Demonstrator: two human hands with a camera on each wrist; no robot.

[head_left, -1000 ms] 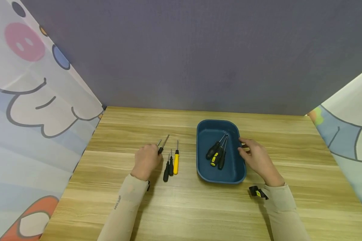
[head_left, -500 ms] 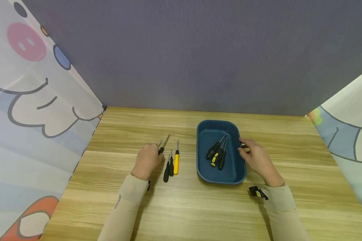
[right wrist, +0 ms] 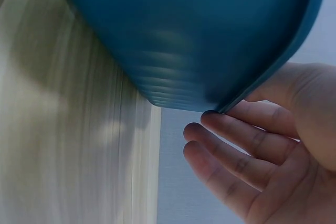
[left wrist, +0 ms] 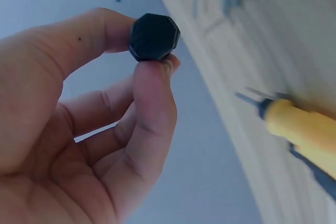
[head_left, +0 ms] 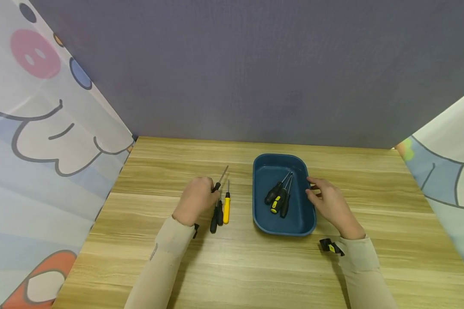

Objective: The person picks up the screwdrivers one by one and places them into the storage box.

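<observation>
My left hand pinches the black handle of a screwdriver between thumb and fingers, its shaft pointing away from me. The left wrist view shows the handle's hexagonal butt in my fingertips. Just right of that hand, two black screwdrivers and a yellow one lie on the wooden table. A blue tray holds three black-and-yellow screwdrivers. My right hand holds the tray's right rim, thumb inside and fingers against the outer wall.
A grey-purple wall stands behind the table, with cartoon-printed curtains on both sides. Bare wood stretches in front of the tray and behind the screwdrivers. A black-and-yellow strap sits on my right wrist.
My left hand has moved right and slightly away from me with the screwdriver, so its shaft now points nearer the tray. The right hand and tray stay put.
</observation>
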